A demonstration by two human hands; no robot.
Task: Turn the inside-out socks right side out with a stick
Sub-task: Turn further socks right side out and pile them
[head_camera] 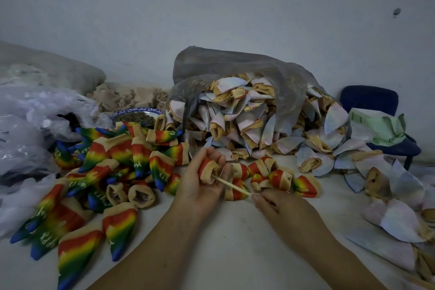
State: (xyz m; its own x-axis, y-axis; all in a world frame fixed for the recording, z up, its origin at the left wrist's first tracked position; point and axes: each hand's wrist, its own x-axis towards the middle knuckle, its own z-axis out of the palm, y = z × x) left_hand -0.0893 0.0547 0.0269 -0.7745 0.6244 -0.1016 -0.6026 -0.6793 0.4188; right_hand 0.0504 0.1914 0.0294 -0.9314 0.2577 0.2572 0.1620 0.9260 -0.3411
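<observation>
At the table [223, 238] centre, your left hand [202, 186] grips a sock [208, 168], cuff facing the stick [231, 185] so it enters straight; your right hand [280, 205] pinches the stick's end, seemingly ready to push; rainbow socks [106, 160] lie left, pale socks [247, 120] behind.

White table [235, 238] under sock piles [254, 120]

Small piecework workshop: bare wall [235, 7], a plastic sack [235, 63] spilling inside-out socks [247, 122] in bulk, rainbow socks [113, 160] heaped on the white work surface [235, 242], one blue chair [369, 99].
</observation>
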